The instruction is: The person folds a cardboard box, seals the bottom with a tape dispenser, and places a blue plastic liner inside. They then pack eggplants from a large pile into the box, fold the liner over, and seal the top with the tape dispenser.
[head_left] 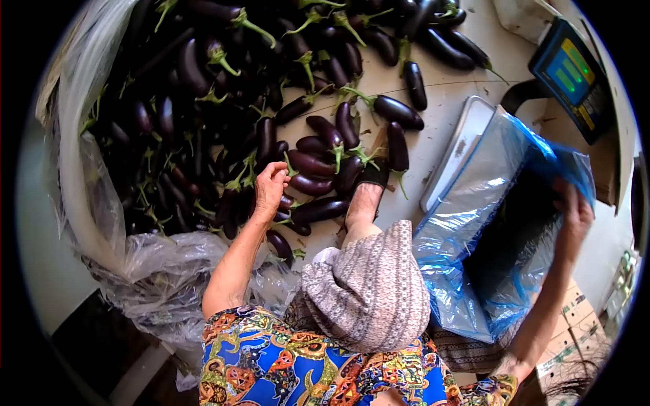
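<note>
While a broad heap of eggplants (193,68) covered the floor at the upper left, bordered by clear plastic sheeting (169,257), a blue-tinted plastic bag (460,196) stood open at the right, its interior dark. Partly hidden by the bag lay the pale platform (467,132) of a scale; a lit display (574,74) stood at the upper right. The person's foot (365,203) rested beside the nearest eggplants. Both hands were well apart from each other. The right hand (575,208) lay at the bag's right rim; whether its fingers gripped the film could not be told. The left hand (272,183), fingers loosely curled, was over the near part of the heap; whether it touched or held an eggplant could not be determined.
</note>
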The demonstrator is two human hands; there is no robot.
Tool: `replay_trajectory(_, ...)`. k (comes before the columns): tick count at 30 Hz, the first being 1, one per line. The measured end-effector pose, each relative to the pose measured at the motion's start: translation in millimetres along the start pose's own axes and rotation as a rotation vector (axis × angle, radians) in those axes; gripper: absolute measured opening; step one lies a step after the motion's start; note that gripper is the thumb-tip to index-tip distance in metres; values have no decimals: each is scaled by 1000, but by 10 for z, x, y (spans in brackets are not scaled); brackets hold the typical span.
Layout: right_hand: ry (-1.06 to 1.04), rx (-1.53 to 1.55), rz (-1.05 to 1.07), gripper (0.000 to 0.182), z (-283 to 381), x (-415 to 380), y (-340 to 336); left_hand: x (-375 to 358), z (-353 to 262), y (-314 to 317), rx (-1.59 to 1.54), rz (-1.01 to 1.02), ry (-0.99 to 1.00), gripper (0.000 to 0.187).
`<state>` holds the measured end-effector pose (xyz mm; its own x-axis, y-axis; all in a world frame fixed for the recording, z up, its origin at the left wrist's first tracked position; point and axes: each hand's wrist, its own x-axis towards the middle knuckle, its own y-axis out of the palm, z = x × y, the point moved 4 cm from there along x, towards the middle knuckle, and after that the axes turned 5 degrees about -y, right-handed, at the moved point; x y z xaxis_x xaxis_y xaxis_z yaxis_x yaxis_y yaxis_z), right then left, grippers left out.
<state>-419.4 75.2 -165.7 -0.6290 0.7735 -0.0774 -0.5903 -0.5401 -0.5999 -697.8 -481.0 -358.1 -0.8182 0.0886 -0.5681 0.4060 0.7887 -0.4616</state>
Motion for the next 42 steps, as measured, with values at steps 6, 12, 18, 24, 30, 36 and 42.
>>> replay_trajectory(6, -25, 279, -140, 54, 273, 126, -814, -446, 470, 248, 572, 139, 391, 35)
replay_trajectory(12, -55, 85, 56, 24, 649, -464, -185, -691, 695, 597, 932, 168, 494, 72)
replay_trajectory(18, 15, 130, 226, 19, 764, -865, -12, -634, 306, -51, 310, 326, 1, 58)
replay_trajectory(24, 167, 113, 256, 25, 912, -932, -3, -844, -1384, -102, -391, 742, -133, 65)
replay_trajectory(30, 146, 420, 319, 65, 1124, -917, 152, -1645, -3230, 1014, -134, 1120, 263, 67)
replay_trajectory(36, 279, 679, 179, 68, 987, -920, 8, -2384, -3693, 1888, 438, 1236, 1126, 53)
replay_trajectory(42, 399, 40, 244, 88, 470, -1139, 27, -1510, -3119, 1665, 272, 1069, 679, 37)
